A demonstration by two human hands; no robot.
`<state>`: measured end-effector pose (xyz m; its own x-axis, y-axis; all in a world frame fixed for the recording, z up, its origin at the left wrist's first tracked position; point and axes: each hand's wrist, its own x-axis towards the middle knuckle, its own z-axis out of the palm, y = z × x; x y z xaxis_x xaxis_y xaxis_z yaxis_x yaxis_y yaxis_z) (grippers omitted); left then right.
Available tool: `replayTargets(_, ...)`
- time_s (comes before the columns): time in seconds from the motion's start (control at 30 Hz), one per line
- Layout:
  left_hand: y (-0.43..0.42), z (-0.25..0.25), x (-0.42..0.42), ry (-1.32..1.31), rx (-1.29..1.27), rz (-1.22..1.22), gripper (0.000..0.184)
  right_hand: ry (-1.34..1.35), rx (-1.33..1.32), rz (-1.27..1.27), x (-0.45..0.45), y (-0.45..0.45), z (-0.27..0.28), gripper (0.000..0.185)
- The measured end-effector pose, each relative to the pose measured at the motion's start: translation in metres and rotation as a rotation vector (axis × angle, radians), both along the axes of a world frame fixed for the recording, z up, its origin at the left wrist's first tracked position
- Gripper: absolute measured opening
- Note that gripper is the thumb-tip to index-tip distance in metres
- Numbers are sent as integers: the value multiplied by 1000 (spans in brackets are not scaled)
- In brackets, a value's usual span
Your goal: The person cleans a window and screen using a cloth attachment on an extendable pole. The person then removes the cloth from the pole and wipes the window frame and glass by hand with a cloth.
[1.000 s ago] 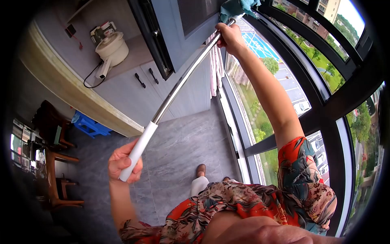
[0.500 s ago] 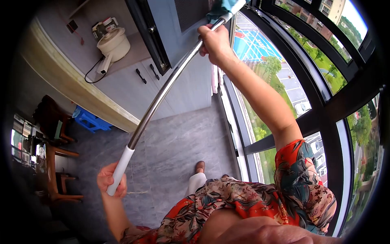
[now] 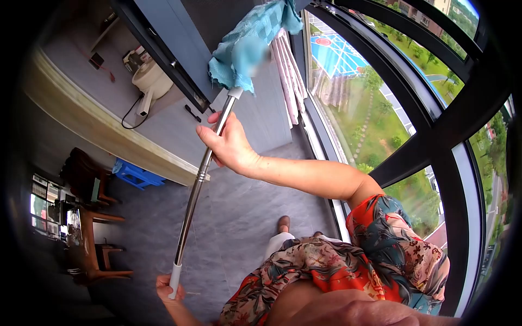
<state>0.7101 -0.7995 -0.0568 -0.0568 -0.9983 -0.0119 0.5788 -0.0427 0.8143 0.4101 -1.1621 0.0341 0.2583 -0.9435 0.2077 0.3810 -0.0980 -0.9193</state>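
A long metal telescopic pole with a teal cloth (image 3: 239, 49) over its head runs diagonally across the view, like a mop. My right hand (image 3: 232, 144) is closed around the upper metal shaft (image 3: 191, 209), a little below the cloth. At the pole's lower end, my left hand (image 3: 167, 288) grips the pale plastic handle (image 3: 175, 277). The cloth hangs in loose folds in front of a dark blue-framed door (image 3: 187, 38) and hides the pole's head. A joint ring shows partway along the shaft.
Dark-framed windows (image 3: 435, 133) line the right side. Folded pinkish cloth (image 3: 291, 81) hangs beside them. At left are a cream pot (image 3: 152, 80) on a counter, a blue stool (image 3: 136, 174) and wooden chairs (image 3: 89, 239). Grey tile floor (image 3: 239, 201) lies below.
The pole has been drawn down and left, bringing its teal cloth fully into view. My right hand has come down nearer my body, and my left hand sits lower.
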Motion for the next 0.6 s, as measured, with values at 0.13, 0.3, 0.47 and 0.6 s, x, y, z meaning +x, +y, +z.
replayTargets(0.13, -16, -17, -17, 19, 77, 21, 39, 11, -42, 14, -20, -16, -1, 38)
replayTargets(0.3, -90, -34, -65, 133, 156, -68, 47, 102, -137, -208, -51, -87, -9, 32)
replayTargets(0.47, -186, -55, -102, 472, 60, -446, 46, 222, -30, -289, -97, -162, 6, 27)
replayTargets(0.6, -236, -27, -131, 530, 107, -556, 49, 226, -16, -347, -125, -195, 32, 26)
